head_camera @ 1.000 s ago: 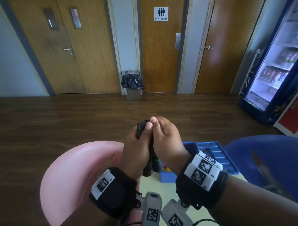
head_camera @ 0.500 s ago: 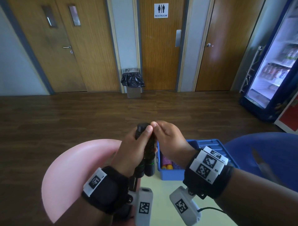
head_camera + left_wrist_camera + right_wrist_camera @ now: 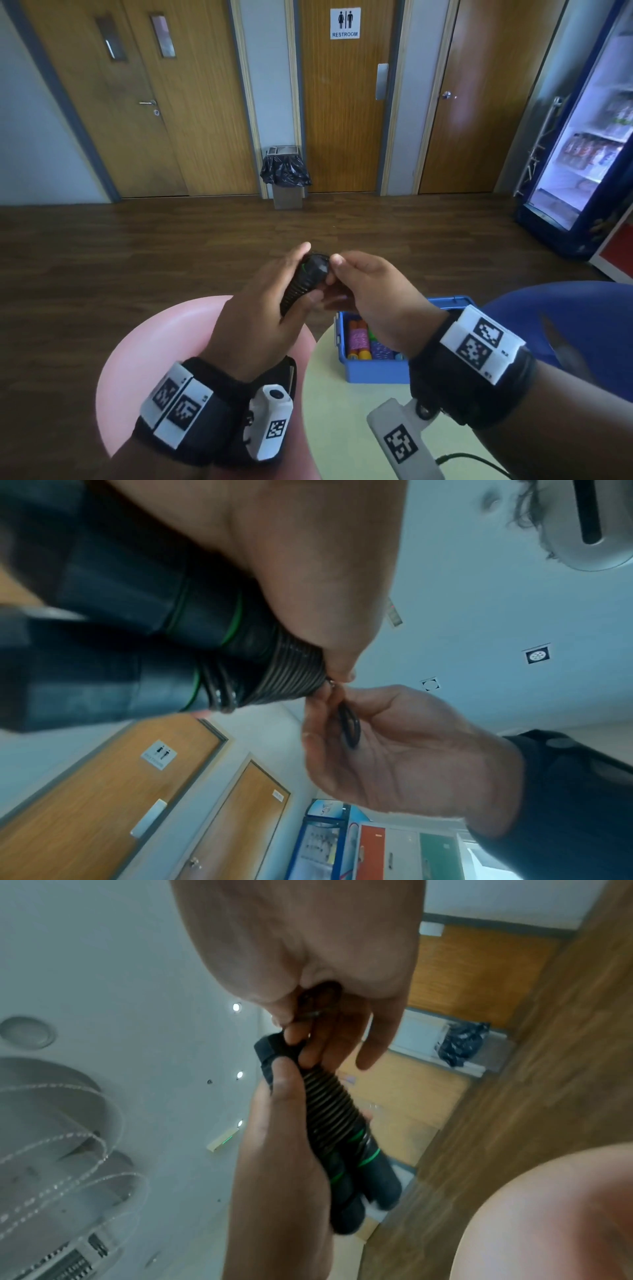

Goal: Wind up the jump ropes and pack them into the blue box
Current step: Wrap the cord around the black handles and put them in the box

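I hold a black jump rope with green-ringed handles, its cord wound tight round both handles. My left hand grips this bundle, thumb over its top end. Just to the right, my right hand pinches a short loop of the cord against the end of the coil. In the right wrist view the coiled cord and the two handle ends show below my fingers. The blue box stands open on the table below my right wrist, with several coloured wound ropes inside.
A pale round table carries the box. A pink stool is under my left arm and a blue chair at right. Dark wood floor runs to the doors, a bin and a drinks fridge.
The bundle has tipped from upright so its top end faces me. Both hands have sunk a little, and more of the box's inside shows.
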{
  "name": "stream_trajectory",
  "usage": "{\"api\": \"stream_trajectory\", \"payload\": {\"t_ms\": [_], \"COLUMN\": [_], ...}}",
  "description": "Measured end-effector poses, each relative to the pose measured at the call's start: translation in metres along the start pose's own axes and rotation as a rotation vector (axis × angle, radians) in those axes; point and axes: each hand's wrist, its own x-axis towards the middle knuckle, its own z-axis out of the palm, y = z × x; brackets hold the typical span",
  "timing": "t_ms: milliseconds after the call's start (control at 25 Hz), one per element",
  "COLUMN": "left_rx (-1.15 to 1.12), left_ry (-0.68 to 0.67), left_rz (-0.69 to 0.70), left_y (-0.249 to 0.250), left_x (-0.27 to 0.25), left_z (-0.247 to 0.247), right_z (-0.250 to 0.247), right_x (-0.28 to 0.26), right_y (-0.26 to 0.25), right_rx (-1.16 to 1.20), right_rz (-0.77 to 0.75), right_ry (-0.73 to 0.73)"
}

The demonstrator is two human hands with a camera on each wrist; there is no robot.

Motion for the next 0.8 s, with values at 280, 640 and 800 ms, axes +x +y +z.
{"api": "stream_trajectory", "payload": {"t_ms": [280,640,800], "left_rx": [-0.323,-0.871,-1.062], "left_ry": [0.188,0.270,0.205], "left_rz": [-0.089,-0.402,-0.538], "left_y": [0.016,0.033,0.028], "left_x": [0.002,0.008,0.006], "left_z": [0.008,0.034,0.037], "right_z": [0.013,0.027,0.026], "right_x": [-0.002,0.010,0.009], "right_y": [0.001,0.008,0.012], "right_rx": [-0.132,-0.487,-0.473], "right_rz": [-0.266,-0.373,-0.304], "right_ry": [-0.066,0.195,0.142]}}
